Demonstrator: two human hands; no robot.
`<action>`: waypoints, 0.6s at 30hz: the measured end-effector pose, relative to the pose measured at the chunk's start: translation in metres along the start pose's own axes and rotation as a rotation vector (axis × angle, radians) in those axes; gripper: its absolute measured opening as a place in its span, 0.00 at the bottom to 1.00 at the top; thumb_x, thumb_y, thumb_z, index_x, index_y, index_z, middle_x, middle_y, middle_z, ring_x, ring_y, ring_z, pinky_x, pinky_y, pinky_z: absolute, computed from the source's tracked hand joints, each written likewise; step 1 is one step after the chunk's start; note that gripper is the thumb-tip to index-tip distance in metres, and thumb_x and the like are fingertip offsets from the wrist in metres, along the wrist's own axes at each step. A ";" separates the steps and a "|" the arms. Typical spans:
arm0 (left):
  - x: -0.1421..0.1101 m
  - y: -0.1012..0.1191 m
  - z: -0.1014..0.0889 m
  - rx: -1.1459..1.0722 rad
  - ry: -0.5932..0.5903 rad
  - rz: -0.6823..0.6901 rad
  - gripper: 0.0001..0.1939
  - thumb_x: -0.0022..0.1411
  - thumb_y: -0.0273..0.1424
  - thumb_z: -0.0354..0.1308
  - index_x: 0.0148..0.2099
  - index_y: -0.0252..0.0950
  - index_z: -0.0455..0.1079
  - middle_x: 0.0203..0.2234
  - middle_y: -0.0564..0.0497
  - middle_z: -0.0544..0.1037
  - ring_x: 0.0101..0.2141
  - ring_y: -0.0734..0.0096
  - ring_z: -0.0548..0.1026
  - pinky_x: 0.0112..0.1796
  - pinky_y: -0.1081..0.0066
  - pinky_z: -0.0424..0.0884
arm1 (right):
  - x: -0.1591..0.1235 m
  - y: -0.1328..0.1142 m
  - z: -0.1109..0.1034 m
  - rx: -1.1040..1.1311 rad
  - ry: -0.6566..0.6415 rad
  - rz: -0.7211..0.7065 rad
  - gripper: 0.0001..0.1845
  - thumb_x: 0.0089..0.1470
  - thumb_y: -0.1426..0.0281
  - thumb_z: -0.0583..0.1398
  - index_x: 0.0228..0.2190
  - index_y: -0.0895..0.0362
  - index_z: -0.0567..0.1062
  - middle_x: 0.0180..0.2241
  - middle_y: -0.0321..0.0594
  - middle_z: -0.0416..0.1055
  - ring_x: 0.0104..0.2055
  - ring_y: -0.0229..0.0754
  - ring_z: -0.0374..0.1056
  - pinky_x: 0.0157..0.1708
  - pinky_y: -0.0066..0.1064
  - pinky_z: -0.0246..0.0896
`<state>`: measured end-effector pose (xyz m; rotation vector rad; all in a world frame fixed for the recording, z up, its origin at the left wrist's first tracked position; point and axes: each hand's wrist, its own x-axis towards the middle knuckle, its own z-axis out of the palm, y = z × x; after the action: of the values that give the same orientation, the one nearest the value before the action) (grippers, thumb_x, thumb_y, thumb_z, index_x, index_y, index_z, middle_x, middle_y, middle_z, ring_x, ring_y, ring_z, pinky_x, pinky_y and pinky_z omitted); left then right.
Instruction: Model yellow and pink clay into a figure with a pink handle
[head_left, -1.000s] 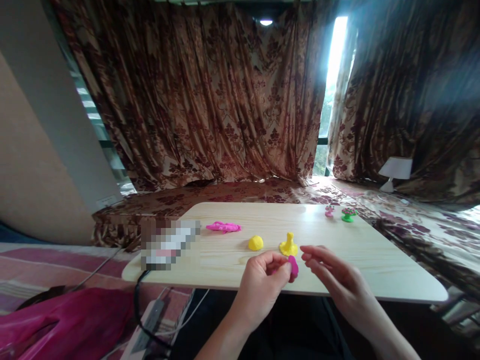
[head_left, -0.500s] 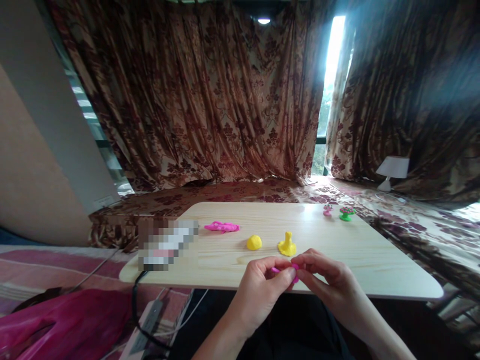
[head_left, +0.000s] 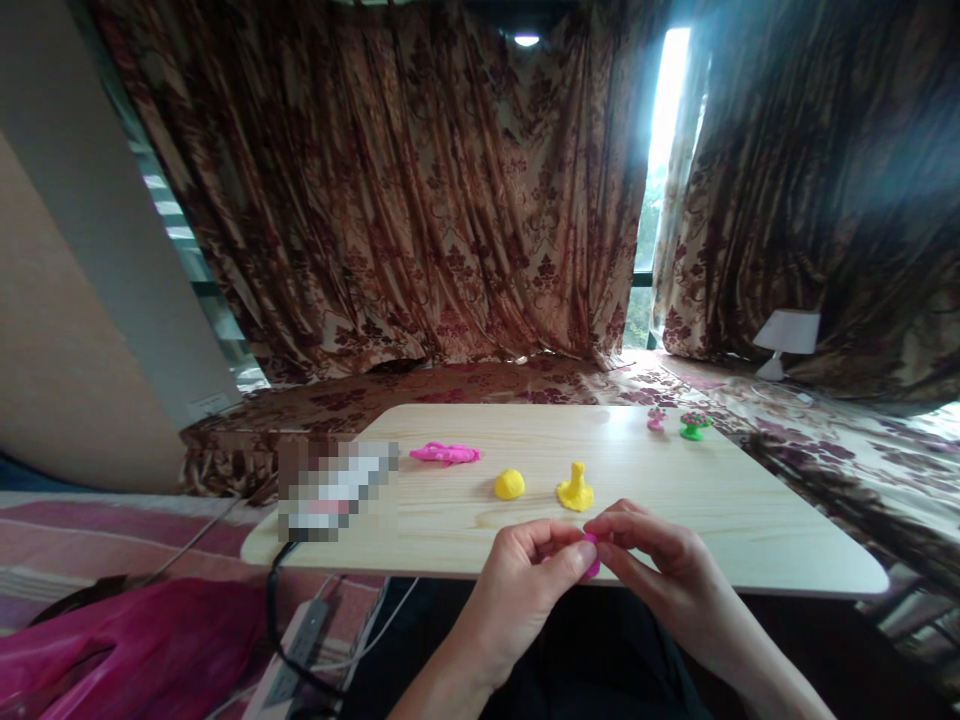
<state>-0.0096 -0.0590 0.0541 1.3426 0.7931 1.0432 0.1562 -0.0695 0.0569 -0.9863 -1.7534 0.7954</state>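
Over the near edge of the table, my left hand [head_left: 521, 580] and my right hand [head_left: 660, 555] meet fingertip to fingertip. Both pinch a small piece of pink modelling clay [head_left: 592, 556], mostly covered by the fingers. Just beyond them stands a yellow clay piece [head_left: 575, 490] with a wide flat foot and an upright stem. To its left sits a rounded yellow clay lump [head_left: 509, 485]. Farther left lies a long, uneven pink clay mass [head_left: 445, 454].
A small pink clay figure [head_left: 656, 419] and a green one with a dotted top [head_left: 694, 426] stand at the table's [head_left: 780, 540] far right. A blurred-out object [head_left: 337, 490] with a black cable lies at the left. A white lamp [head_left: 787, 335] stands beyond.
My fingers have shifted slightly on the pink clay, and the bit that stuck out on the left is now hidden. Everything on the table stays where it was.
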 end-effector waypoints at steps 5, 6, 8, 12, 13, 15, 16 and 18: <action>-0.002 0.002 0.000 0.033 0.003 0.016 0.10 0.60 0.31 0.57 0.33 0.30 0.76 0.24 0.52 0.74 0.29 0.73 0.67 0.35 0.72 0.62 | -0.001 -0.007 -0.002 0.005 -0.036 -0.019 0.11 0.59 0.68 0.55 0.37 0.56 0.77 0.33 0.39 0.69 0.37 0.40 0.65 0.38 0.29 0.60; -0.002 0.003 0.000 0.036 0.002 0.017 0.10 0.60 0.31 0.57 0.34 0.30 0.76 0.24 0.52 0.74 0.29 0.73 0.67 0.35 0.72 0.61 | -0.001 -0.008 -0.002 0.009 -0.039 -0.021 0.11 0.59 0.68 0.55 0.37 0.56 0.77 0.33 0.39 0.69 0.38 0.40 0.65 0.38 0.30 0.60; -0.003 0.004 0.001 0.044 0.002 0.016 0.10 0.60 0.32 0.57 0.34 0.30 0.77 0.24 0.52 0.74 0.29 0.73 0.67 0.35 0.72 0.61 | -0.001 -0.008 -0.002 0.021 -0.037 -0.024 0.12 0.59 0.68 0.55 0.38 0.56 0.77 0.33 0.40 0.69 0.37 0.41 0.65 0.38 0.30 0.60; -0.004 0.003 0.001 0.060 0.016 0.016 0.11 0.60 0.33 0.58 0.35 0.31 0.77 0.24 0.52 0.73 0.28 0.73 0.66 0.35 0.72 0.60 | -0.003 -0.007 -0.002 0.049 -0.050 -0.025 0.12 0.59 0.68 0.55 0.39 0.56 0.77 0.32 0.39 0.69 0.36 0.40 0.65 0.36 0.29 0.60; -0.004 0.003 0.001 0.061 0.020 0.017 0.11 0.60 0.33 0.58 0.34 0.31 0.77 0.24 0.52 0.73 0.28 0.74 0.66 0.34 0.72 0.60 | -0.003 -0.007 -0.002 0.056 -0.056 -0.027 0.12 0.60 0.68 0.54 0.40 0.55 0.77 0.32 0.39 0.68 0.36 0.40 0.65 0.36 0.29 0.60; -0.004 0.002 0.001 0.059 0.023 0.019 0.11 0.60 0.34 0.58 0.32 0.31 0.76 0.23 0.53 0.73 0.28 0.74 0.65 0.33 0.73 0.59 | -0.003 -0.008 -0.003 0.067 -0.068 -0.031 0.13 0.60 0.68 0.54 0.40 0.55 0.77 0.32 0.39 0.68 0.36 0.40 0.64 0.37 0.29 0.60; -0.004 0.002 0.000 0.057 0.022 0.018 0.11 0.60 0.34 0.58 0.31 0.31 0.76 0.23 0.53 0.72 0.27 0.75 0.64 0.33 0.73 0.59 | -0.004 -0.009 -0.003 0.072 -0.071 -0.034 0.13 0.60 0.68 0.54 0.40 0.55 0.77 0.32 0.39 0.67 0.36 0.40 0.64 0.37 0.29 0.60; -0.004 0.002 0.000 0.052 0.021 0.018 0.12 0.59 0.34 0.59 0.30 0.31 0.76 0.22 0.53 0.72 0.27 0.75 0.64 0.32 0.74 0.59 | -0.004 -0.009 -0.004 0.084 -0.079 -0.039 0.13 0.61 0.68 0.53 0.40 0.55 0.77 0.33 0.39 0.67 0.37 0.40 0.64 0.37 0.30 0.60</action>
<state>-0.0111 -0.0630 0.0559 1.3873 0.8299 1.0586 0.1579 -0.0769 0.0644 -0.8729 -1.7865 0.8858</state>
